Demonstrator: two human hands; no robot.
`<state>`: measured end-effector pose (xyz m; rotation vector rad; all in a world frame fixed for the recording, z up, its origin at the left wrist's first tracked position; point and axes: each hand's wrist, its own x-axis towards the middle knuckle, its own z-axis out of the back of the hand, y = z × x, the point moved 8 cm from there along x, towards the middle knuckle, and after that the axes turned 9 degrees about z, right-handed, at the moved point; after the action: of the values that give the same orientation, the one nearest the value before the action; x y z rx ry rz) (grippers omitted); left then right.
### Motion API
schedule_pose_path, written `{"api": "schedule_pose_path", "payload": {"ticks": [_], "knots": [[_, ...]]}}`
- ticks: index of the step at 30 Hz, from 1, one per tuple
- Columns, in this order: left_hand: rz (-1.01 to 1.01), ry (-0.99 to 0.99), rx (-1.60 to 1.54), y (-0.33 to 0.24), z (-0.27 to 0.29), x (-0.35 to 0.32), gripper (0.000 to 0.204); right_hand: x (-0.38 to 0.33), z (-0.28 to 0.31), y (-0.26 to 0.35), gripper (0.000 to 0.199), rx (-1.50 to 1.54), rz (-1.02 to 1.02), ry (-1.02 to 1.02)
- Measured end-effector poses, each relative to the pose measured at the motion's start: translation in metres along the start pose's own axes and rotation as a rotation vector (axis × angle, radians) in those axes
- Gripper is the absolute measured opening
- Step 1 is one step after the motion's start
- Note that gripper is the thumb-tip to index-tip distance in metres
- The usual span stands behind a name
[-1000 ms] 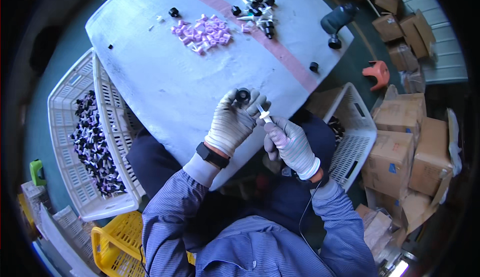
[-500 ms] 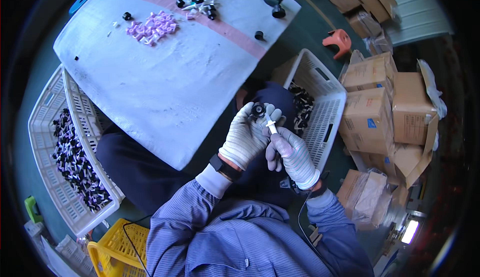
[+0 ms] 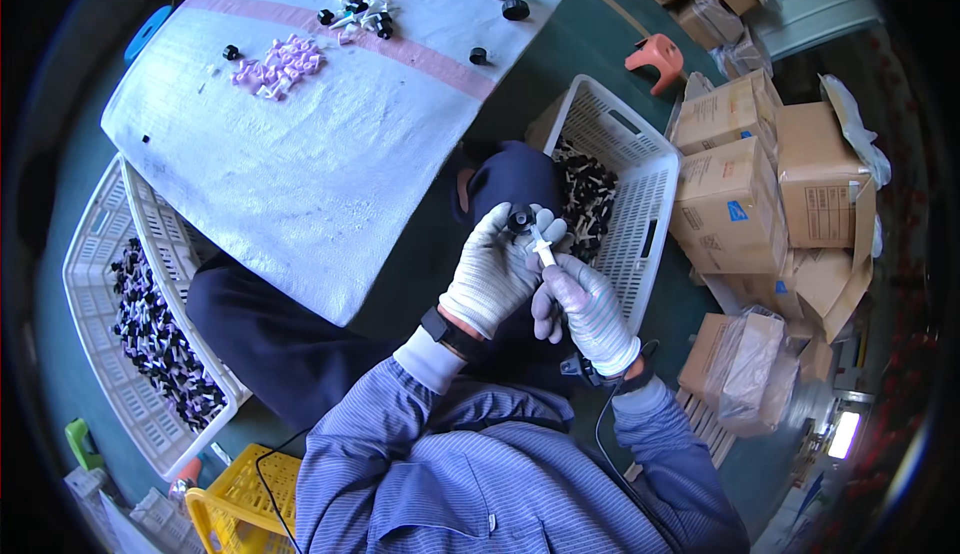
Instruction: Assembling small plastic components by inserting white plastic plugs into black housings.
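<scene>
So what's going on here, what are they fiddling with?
A seated person in gloves is fitting small parts together over their lap. The left hand holds a small black cap, and the right hand holds a thin white stem against it. A white basket of similar pieces sits just beyond, and loose pink parts lie on the white board.

Surface point(image 3: 330, 164) lying ahead-left, small parts point(image 3: 275, 59) sitting on its far end. Left basket point(image 3: 100, 254) lying left of it, right basket point(image 3: 640, 194) right, boxes point(image 3: 740, 184) standing beyond that.
</scene>
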<state>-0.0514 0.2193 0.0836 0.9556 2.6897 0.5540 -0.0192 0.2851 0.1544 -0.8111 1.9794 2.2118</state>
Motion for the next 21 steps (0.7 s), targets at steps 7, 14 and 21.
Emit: {"api": "schedule_pose_path", "payload": {"ticks": [7, 14, 21], "knots": [[0.001, -0.026, 0.071, 0.007, -0.001, -0.005, 0.032, -0.008, 0.003, -0.007, 0.033, 0.051, -0.002, 0.007], [-0.016, 0.207, 0.147, 0.007, -0.014, -0.014, 0.029, -0.011, -0.002, -0.009, 0.033, 0.035, -0.025, 0.018], [-0.143, -0.060, 0.420, 0.002, -0.011, -0.034, 0.027, -0.007, -0.004, -0.014, 0.030, 0.035, 0.034, 0.017]]}}
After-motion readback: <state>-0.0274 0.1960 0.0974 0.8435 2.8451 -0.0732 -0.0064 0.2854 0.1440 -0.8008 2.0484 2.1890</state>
